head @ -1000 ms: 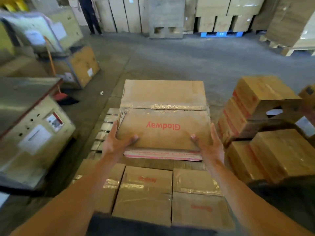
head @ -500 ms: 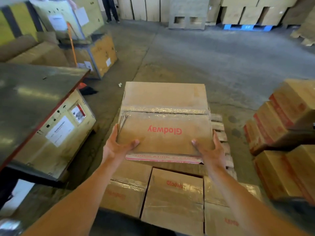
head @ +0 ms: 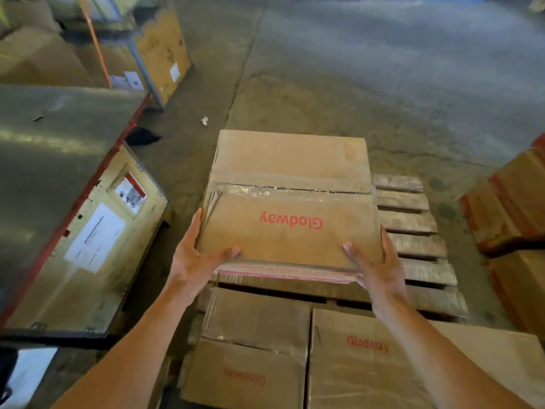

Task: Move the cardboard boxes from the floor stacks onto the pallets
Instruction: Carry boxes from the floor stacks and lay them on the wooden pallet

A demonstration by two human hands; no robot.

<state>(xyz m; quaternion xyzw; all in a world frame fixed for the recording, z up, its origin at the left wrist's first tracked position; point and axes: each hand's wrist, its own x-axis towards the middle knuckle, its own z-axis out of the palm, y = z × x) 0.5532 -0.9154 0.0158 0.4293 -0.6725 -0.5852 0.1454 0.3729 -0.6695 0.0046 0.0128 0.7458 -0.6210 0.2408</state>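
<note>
I carry a taped cardboard box (head: 290,199) with red "Glodway" print over the far part of a wooden pallet (head: 413,231). My left hand (head: 194,255) grips its near left corner, thumb on top and fingers along the side. My right hand (head: 374,261) grips the near right corner the same way. Bare slats of the pallet show to the right of the box. Two more Glodway boxes (head: 253,346) (head: 365,361) lie side by side on the pallet's near end, below my forearms.
A large crate with a shiny grey top (head: 59,178) and paper labels stands close on the left. Stacked cardboard boxes with red tape (head: 510,208) sit at the right edge. Another crate (head: 159,51) stands far left. Grey concrete floor (head: 368,78) stretches ahead.
The view has tilted downward and moved forward. The box in my hands now sits lower and further over the pallet slats. My grip is unchanged.
</note>
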